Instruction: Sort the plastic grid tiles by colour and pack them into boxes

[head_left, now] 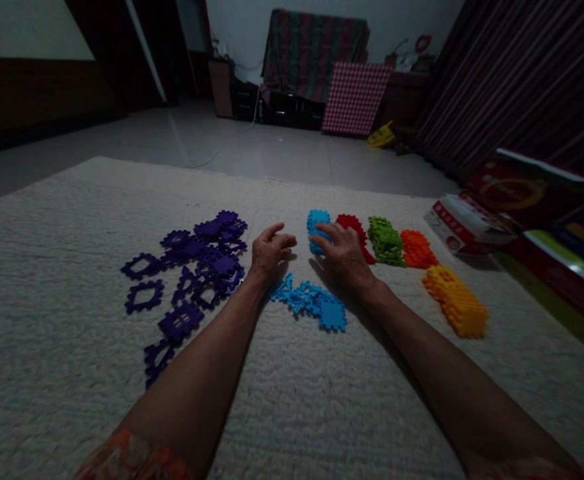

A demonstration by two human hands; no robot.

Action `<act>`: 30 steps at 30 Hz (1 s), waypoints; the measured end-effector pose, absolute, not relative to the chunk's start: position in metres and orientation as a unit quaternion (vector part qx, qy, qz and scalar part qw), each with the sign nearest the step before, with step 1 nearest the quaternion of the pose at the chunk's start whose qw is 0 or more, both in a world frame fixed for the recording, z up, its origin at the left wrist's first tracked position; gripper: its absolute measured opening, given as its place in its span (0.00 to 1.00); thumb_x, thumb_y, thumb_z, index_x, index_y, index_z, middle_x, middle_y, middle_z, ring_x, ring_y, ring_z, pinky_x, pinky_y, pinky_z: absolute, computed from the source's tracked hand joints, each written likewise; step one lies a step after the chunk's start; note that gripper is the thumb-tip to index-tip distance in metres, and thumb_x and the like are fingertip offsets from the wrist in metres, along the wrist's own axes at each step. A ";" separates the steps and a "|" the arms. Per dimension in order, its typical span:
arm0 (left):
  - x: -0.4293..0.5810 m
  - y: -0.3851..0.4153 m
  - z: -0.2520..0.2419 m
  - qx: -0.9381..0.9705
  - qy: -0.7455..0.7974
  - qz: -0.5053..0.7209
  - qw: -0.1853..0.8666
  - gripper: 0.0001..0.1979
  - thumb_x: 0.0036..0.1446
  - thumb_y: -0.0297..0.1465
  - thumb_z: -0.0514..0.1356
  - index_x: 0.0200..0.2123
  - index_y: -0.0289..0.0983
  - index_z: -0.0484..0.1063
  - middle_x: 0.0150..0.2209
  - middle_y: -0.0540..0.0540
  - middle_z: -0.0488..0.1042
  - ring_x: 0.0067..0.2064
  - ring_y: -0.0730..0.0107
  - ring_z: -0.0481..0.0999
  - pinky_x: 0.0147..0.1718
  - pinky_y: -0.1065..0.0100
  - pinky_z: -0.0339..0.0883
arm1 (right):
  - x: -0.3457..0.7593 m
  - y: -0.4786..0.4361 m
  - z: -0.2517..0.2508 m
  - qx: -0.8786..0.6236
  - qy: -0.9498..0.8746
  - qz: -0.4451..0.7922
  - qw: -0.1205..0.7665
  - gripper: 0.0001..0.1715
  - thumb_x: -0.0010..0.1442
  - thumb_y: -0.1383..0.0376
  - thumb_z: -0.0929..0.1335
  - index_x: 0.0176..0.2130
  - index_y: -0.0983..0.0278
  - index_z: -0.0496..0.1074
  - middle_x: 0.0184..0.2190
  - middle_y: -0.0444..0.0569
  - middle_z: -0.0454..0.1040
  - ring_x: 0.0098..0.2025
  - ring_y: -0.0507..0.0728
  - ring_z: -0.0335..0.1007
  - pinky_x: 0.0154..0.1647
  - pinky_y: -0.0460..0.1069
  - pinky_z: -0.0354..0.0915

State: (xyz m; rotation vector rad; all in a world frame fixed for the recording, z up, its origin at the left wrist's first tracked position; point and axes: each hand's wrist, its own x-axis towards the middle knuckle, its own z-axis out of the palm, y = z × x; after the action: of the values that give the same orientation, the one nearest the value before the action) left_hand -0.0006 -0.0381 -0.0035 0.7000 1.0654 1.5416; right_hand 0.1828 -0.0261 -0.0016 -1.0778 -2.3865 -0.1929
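Note:
My left hand (272, 253) hovers over the mat between the purple and blue pieces, its fingers apart and nothing visible in them. At the stack of light blue plastic building tiles (318, 219), my right hand (345, 257) is open, with fingers spread over the stack's near part; whether they press on it is unclear. Closer to me, between my forearms, lie several loose light blue tiles (332, 313), partly overlapping. Purple toothed tiles (182, 321), some with window-like openings, are scattered left of my left hand. Behind my right hand, red tiles (352, 225) are partly hidden.
Right of the red tiles stand rows of green (386, 241), orange (419, 249) and yellow tiles (455, 300). A red and white box (465, 223) and larger cartons line the right side. Everything lies on a cream quilted mat (292, 407); tiled floor stretches beyond.

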 end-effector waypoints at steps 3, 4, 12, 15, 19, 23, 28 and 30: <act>-0.001 -0.037 -0.005 0.295 0.447 0.653 0.535 0.28 0.44 0.25 0.64 0.53 0.30 0.69 0.31 0.45 0.77 0.32 0.68 0.77 0.29 0.70 0.71 | 0.194 -0.040 0.009 -0.375 -0.886 0.070 0.262 0.18 0.59 0.71 0.67 0.50 0.64 0.73 0.50 0.58 0.73 0.52 0.64 0.70 0.53 0.60 0.67; -0.001 -0.037 -0.005 0.295 0.447 0.654 0.534 0.28 0.44 0.25 0.64 0.53 0.30 0.69 0.31 0.45 0.77 0.32 0.68 0.78 0.28 0.69 0.71 | 0.198 -0.047 0.014 -0.375 -0.884 0.127 0.250 0.17 0.60 0.70 0.67 0.49 0.64 0.73 0.48 0.57 0.74 0.48 0.62 0.72 0.49 0.57 0.69; -0.001 -0.037 -0.005 0.295 0.451 0.650 0.536 0.27 0.44 0.26 0.64 0.51 0.32 0.71 0.30 0.45 0.77 0.33 0.68 0.78 0.29 0.70 0.70 | 0.211 -0.092 0.032 -0.376 -0.883 0.268 0.082 0.41 0.51 0.59 0.76 0.61 0.64 0.66 0.56 0.58 0.70 0.58 0.65 0.67 0.60 0.60 0.63; 0.000 -0.037 -0.004 0.291 0.453 0.651 0.535 0.27 0.43 0.26 0.63 0.51 0.31 0.70 0.30 0.46 0.77 0.32 0.68 0.78 0.28 0.70 0.71 | 0.205 -0.097 0.033 -0.396 -0.875 0.270 0.074 0.39 0.51 0.65 0.75 0.61 0.65 0.66 0.55 0.58 0.71 0.55 0.65 0.69 0.59 0.60 0.65; 0.000 -0.037 -0.003 0.291 0.454 0.652 0.532 0.28 0.42 0.26 0.63 0.51 0.31 0.70 0.30 0.46 0.76 0.33 0.67 0.78 0.27 0.70 0.71 | 0.201 -0.098 0.035 -0.384 -0.861 0.318 0.095 0.34 0.51 0.69 0.73 0.58 0.62 0.70 0.55 0.55 0.74 0.54 0.63 0.71 0.57 0.57 0.66; 0.000 -0.036 -0.004 0.291 0.453 0.652 0.534 0.28 0.43 0.26 0.63 0.51 0.32 0.70 0.30 0.47 0.76 0.32 0.68 0.77 0.28 0.70 0.72 | 0.203 -0.095 0.034 -0.378 -0.849 0.353 0.110 0.33 0.51 0.68 0.73 0.56 0.62 0.70 0.54 0.54 0.74 0.52 0.61 0.72 0.55 0.55 0.67; 0.000 -0.037 -0.005 0.295 0.451 0.653 0.532 0.28 0.43 0.26 0.63 0.51 0.31 0.70 0.31 0.46 0.77 0.32 0.69 0.77 0.27 0.71 0.71 | 0.217 -0.079 0.031 -0.361 -0.819 0.435 0.098 0.30 0.55 0.65 0.71 0.57 0.64 0.70 0.49 0.52 0.76 0.47 0.59 0.73 0.50 0.53 0.68; 0.000 -0.037 -0.006 0.296 0.451 0.653 0.531 0.28 0.42 0.26 0.63 0.51 0.31 0.70 0.31 0.45 0.77 0.33 0.68 0.78 0.27 0.71 0.71 | 0.225 -0.072 0.028 -0.370 -0.793 0.471 0.110 0.30 0.56 0.61 0.71 0.57 0.64 0.70 0.49 0.52 0.75 0.46 0.58 0.72 0.47 0.52 0.69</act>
State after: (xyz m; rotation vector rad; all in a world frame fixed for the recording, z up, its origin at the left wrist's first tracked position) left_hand 0.0001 -0.0369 -0.0055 0.7057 1.0769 1.5576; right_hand 0.2253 -0.0718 0.0281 -1.0880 -2.3312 1.3844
